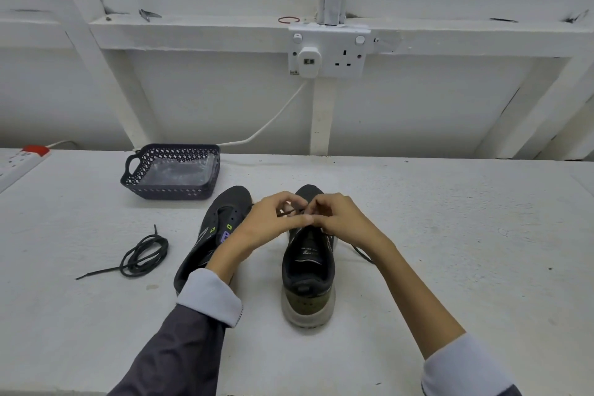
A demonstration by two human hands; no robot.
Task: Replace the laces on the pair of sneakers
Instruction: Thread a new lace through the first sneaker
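Both at upright sneaker [307, 270]: left hand [273, 223], right hand [342, 219], fingers [316, 202] pinching dark lace [291, 211]; second sneaker [221, 219] beside.

White counter [450, 235], rough painted top.
Far left edge: white power strip [19, 161], red switch.
Far, left of centre: dark lattice basket [167, 191], clear plastic inside.
Near left: coiled lace [141, 257], black, loose, one end trailing left.
Centre: tipped sneaker [225, 215] lying on its side, unlaced. Just right of it, upright sneaker [308, 283], heel nearest.
Lace tail [363, 253] trails on counter right of upright sneaker.
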